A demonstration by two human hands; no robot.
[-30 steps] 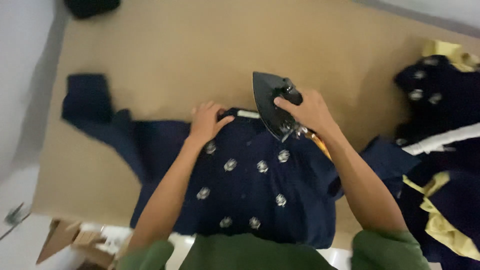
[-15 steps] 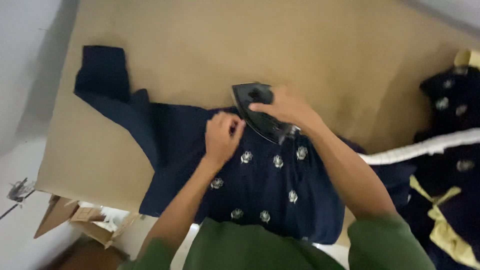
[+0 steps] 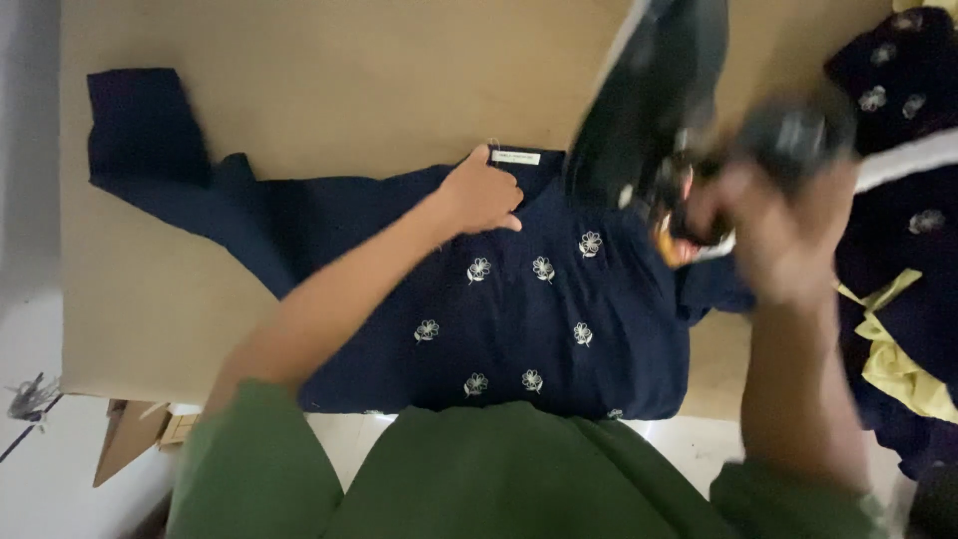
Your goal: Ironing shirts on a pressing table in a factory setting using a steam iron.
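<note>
Seen from above, a person in green sleeves leans over a tan padded surface (image 3: 329,90). A navy garment (image 3: 519,309) with small white embroidered flowers lies flat on it, one sleeve stretched far left. The left hand (image 3: 481,195) presses flat, fingers spread, at the collar. The right hand (image 3: 773,225), blurred, grips a dark iron (image 3: 654,105) lifted and tilted above the cloth. More navy and yellow garments (image 3: 903,299) are heaped at right. Pale floor (image 3: 40,469) shows lower left.

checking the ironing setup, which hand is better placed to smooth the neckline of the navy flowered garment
Left, probably. The left hand already rests flat on the navy blue garment with white embroidered flowers, right beside its white neck label. The right hand is occupied, gripping the black clothes iron, tilted up off the cloth.
</note>
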